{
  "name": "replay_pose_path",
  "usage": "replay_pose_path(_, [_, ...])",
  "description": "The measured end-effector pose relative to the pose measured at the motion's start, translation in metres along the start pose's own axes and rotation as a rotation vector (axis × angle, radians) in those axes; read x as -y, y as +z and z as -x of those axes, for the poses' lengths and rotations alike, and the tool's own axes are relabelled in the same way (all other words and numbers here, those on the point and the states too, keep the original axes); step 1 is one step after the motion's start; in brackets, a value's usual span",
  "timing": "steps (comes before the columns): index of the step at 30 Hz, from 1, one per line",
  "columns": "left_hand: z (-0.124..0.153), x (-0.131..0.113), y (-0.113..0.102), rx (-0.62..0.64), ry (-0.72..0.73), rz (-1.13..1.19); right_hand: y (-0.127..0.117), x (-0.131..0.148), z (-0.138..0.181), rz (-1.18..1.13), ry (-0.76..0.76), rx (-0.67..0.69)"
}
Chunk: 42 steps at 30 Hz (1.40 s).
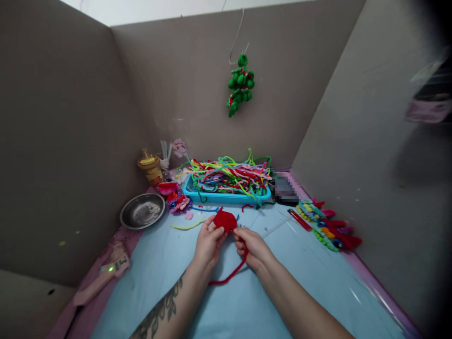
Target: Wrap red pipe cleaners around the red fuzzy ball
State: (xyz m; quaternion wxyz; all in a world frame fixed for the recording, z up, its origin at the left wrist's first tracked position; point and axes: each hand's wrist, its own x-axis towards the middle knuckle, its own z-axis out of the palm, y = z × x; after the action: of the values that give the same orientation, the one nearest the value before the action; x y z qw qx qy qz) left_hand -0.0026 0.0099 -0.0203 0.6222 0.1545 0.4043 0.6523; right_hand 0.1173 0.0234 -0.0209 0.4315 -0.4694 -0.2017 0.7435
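Between my two hands is a small rounded red fuzzy piece point(225, 220), with a pointed bit at its top left. My left hand point(210, 242) grips it from the left, thumb on its front. At the lower right edge of the piece, my right hand point(250, 244) is closed in a pinch on a red chenille strand point(231, 278). This strand hangs below the right hand and curves left toward my left wrist. Exactly where the strand joins the piece is hidden by the fingers.
A blue tray point(226, 197) heaped with colourful strands stands at the back. To the left are a metal bowl point(132, 212) with small white bits and a pink glue gun point(106, 275). Right are a red cutter point(299, 220) and colourful fuzzy pieces point(328, 223). A green ornament point(241, 84) hangs behind.
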Motion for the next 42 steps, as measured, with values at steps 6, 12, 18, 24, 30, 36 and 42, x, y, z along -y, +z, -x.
replay_pose_path(6, [0.0021, -0.0033, 0.0024, -0.027, -0.008, -0.036, -0.0025, 0.0005, -0.0031, -0.024, 0.099, 0.026])
replay_pose_path(12, [0.0016, -0.0022, 0.0011, -0.016, 0.003, -0.037, 0.0011, 0.0008, 0.0018, 0.012, 0.059, 0.027])
replay_pose_path(18, [0.0, -0.0029, -0.0001, -0.026, 0.016, -0.001, -0.0013, -0.0016, 0.0051, 0.387, -0.307, -0.028])
replay_pose_path(24, [0.0008, -0.0041, 0.0001, -0.047, 0.032, -0.01, 0.0023, -0.0034, 0.0047, 0.659, -0.573, -0.112])
replay_pose_path(30, [0.0024, -0.0038, 0.0015, -0.011, 0.045, -0.012, 0.0032, -0.0024, 0.0015, 0.293, -0.35, 0.004])
replay_pose_path(36, [0.0043, -0.0044, 0.0029, -0.006, 0.021, -0.021, 0.0029, 0.0002, 0.0017, 0.221, -0.263, 0.054])
replay_pose_path(42, [0.0072, -0.0047, 0.0053, 0.025, 0.045, -0.059, 0.0036, 0.0004, 0.0037, 0.365, -0.35, 0.037])
